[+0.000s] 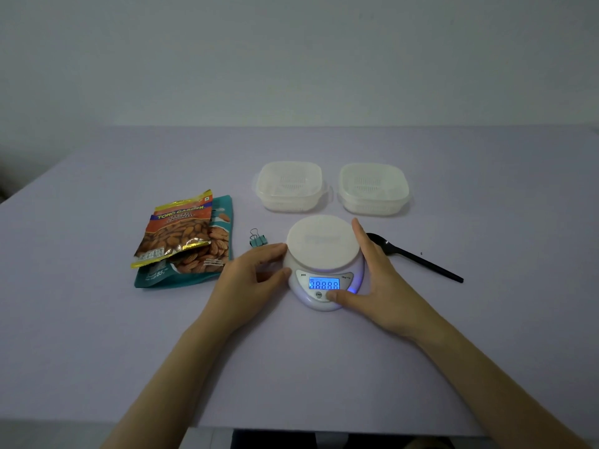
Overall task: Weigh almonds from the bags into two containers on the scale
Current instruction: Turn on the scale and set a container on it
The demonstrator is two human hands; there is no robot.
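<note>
Pale grey wall (291, 59) behind, lilac counter (97, 335) filling the view, dim light. White scale (322, 241) sits mid-counter, round platform bare, blue display (324, 283) lit, digits not readable for certain.

Scale lies right between both grips. Left grip (249, 280) is at the scale's left side, fingers curled, fingertip on the platform edge and thumb on the base, grasping that side. Right grip (379, 283) is at the right side, released: fingers straight along the scale's rim, thumb laid on the front panel just below the display.

Two clear containers, left container (290, 186) and right container (372, 189), sit side by side just behind the scale toward the far edge, not touching each other.

Orange almond bag (176, 231) lies on top of teal almond bag (155, 280), toward the left edge of the counter, near the left grip. Green binder clip (258, 239) sits between bags and scale. Black spoon (411, 256) lies right of the scale, bowl partly hidden behind the right grip, handle pointing toward the right edge.
</note>
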